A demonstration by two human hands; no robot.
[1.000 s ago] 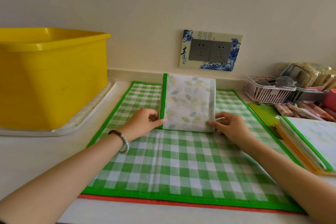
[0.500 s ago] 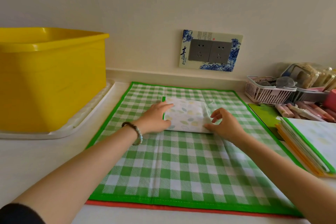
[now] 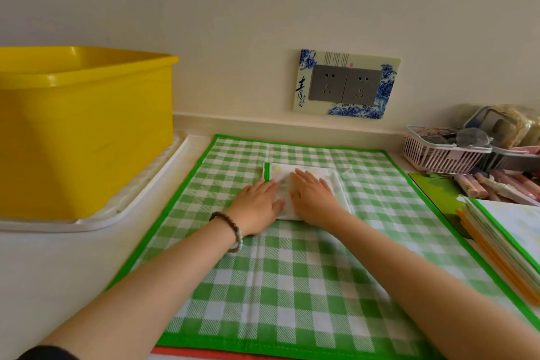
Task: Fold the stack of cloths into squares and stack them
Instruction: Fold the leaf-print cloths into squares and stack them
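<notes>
one leaf-print cloth [image 3: 336, 184] lies folded square on the spread green checked cloth [image 3: 292, 286], left hand [image 3: 257, 202] and right hand [image 3: 312, 199] pressing it flat with straight fingers, while the pile of cloths [image 3: 502, 231] at the right looks unfolded, so most seems left.

Shows a left hand [image 3: 257, 204] and a right hand [image 3: 312, 199] side by side, fingers straight, pressing down on a small folded leaf-print cloth [image 3: 336, 184] at the far middle of a green checked cloth [image 3: 292, 286]. Shows a yellow tub [image 3: 81, 131] at far left, a wall socket [image 3: 346, 85] beyond, a stack of cloths [image 3: 508, 231] at right.
</notes>
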